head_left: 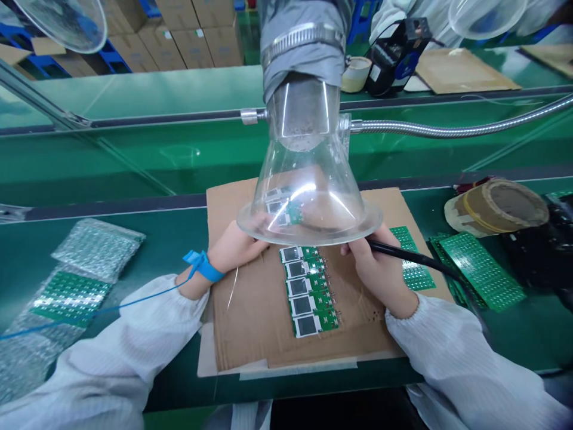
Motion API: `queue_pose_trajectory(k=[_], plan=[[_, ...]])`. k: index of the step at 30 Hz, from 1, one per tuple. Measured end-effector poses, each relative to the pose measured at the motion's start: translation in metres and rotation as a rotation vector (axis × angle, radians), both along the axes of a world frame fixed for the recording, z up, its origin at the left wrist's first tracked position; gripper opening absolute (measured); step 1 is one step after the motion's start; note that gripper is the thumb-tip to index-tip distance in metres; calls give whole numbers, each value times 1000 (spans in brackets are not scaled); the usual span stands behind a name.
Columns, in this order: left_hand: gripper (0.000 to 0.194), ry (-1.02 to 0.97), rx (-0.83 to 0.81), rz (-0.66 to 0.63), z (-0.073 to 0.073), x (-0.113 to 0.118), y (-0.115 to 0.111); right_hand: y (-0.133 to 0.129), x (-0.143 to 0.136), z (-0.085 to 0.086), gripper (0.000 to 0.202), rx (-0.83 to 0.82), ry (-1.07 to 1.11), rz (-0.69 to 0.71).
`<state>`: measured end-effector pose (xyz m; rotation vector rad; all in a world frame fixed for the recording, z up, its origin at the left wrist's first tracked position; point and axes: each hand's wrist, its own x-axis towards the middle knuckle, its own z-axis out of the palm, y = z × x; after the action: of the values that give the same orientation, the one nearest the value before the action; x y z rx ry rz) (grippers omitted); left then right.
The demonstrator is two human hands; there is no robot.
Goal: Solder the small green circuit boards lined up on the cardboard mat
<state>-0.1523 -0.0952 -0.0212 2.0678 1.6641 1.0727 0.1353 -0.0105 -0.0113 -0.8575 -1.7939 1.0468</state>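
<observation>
A strip of small green circuit boards with grey screens (302, 288) lies on a cardboard sheet (250, 334), its far end seen through a clear fume hood (308, 179). My left hand (235, 245), with a blue wrist strap (203, 266), reaches under the hood from the left. Its fingers are closed, partly blurred by the plastic, and a thin solder wire (233, 288) trails below it. On the right, my right hand (378, 266) is wrapped round a soldering iron whose black cable (421, 258) runs off to the right. The iron's tip is hard to make out through the hood.
Green board panels (483, 269) lie at the right near a tan round container (501, 206). Bubble-wrapped boards (74, 295) are at the left. A metal flexible arm (447, 128) crosses behind the hood. Across the bench are a black device (398, 57) and cardboard boxes (179, 36).
</observation>
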Motion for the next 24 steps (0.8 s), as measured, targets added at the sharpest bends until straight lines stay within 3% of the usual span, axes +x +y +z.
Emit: queue_pose_trajectory(k=[9,24], plan=[[10,114,39,77,-10,-1,1,10,-4,-27,19,76,-62,-35],[13,120,-25,16,-9,3,6,10,-1,-26,16,96,-175,23]])
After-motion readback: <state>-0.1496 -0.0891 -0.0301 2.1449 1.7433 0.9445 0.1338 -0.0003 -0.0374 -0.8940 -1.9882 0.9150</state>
